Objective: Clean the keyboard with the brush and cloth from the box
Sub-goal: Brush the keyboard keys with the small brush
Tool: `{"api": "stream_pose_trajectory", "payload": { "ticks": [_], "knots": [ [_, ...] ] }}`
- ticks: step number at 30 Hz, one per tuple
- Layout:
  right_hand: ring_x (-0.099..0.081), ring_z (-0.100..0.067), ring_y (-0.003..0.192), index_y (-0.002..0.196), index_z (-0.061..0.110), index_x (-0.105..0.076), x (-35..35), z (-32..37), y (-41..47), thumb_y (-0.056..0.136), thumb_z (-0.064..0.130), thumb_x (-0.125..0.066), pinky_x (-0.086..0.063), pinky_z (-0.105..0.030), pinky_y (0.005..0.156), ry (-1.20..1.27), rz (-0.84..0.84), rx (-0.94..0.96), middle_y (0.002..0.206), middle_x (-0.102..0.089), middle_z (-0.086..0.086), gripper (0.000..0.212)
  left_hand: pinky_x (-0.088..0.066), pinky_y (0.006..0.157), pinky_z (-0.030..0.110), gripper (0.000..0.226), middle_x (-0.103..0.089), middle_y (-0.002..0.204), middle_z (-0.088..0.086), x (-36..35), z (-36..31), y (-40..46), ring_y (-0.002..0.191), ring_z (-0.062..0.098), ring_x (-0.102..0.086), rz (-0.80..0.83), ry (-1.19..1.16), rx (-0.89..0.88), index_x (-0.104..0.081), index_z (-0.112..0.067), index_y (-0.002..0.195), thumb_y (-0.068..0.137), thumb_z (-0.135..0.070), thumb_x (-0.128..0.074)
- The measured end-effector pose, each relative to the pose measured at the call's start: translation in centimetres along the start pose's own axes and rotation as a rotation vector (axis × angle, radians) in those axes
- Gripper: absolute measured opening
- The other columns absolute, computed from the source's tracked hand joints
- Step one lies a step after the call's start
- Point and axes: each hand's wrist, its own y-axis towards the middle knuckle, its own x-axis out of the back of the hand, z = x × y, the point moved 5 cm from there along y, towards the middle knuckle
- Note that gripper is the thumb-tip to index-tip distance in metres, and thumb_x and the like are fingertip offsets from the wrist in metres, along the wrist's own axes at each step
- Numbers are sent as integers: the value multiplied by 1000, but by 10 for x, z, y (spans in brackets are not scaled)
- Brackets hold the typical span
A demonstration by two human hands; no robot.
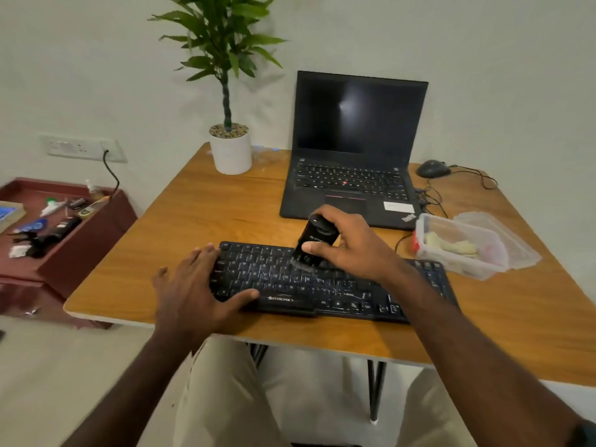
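Observation:
A black keyboard (290, 285) lies near the front edge of the wooden table (200, 217). My right hand (351, 245) grips a black brush (314, 243), its bristles down on the keys near the keyboard's upper middle. My left hand (196, 291) rests flat on the keyboard's left end, fingers straight, thumb along the front edge. A clear plastic box (458, 246) stands to the right of the keyboard with a pale yellowish cloth (451, 245) inside. Its lid (503, 233) leans behind it.
An open black laptop (351, 150) sits behind the keyboard. A white potted plant (230, 150) stands at the back left, a wired mouse (432, 169) at the back right with cables trailing. A maroon low shelf (58, 227) with small items is left of the table.

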Motion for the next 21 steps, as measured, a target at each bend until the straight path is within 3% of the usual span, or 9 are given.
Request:
{"api": "stream_pose_trajectory", "payload": {
  "ticks": [3,9,13,19,21],
  "knots": [
    [-68,-13,87,113,20,-57,-29,15,21,91,32,-74,-58,-29,62,-8,35,40,99,-66,3,30,-19,114,60,119,-45,153,-1,-8,27,-4,142,16,-37,84,-20,97,-46,-26,144,56,-105,-29],
    [-63,-8,84,104,27,-55,-88,54,66,90,37,-73,-54,-28,68,-4,87,110,90,-64,10,25,-12,118,56,120,-46,152,0,-6,26,-6,144,14,-36,65,-76,98,-52,-25,141,51,-102,-34],
    [-64,-13,83,103,26,-53,-118,62,81,91,36,-71,-57,-39,71,6,148,114,91,-65,5,24,-10,119,56,115,-48,151,0,-5,26,-6,145,11,-33,84,-95,87,-55,-31,137,52,-104,-31],
    [-62,-18,82,95,16,-58,-103,54,91,84,30,-77,-55,-46,72,-181,337,61,89,-63,0,27,-6,119,56,119,-43,154,-5,-6,28,-5,147,8,-27,100,-112,104,-50,-28,143,52,-103,-35],
    [-60,-19,79,89,14,-58,-94,55,97,81,28,-79,-52,-44,67,-217,327,77,85,-61,0,27,-6,119,56,119,-44,154,-5,-6,29,-5,147,7,-27,100,-126,108,-50,-28,143,51,-103,-36]
  ]
}}
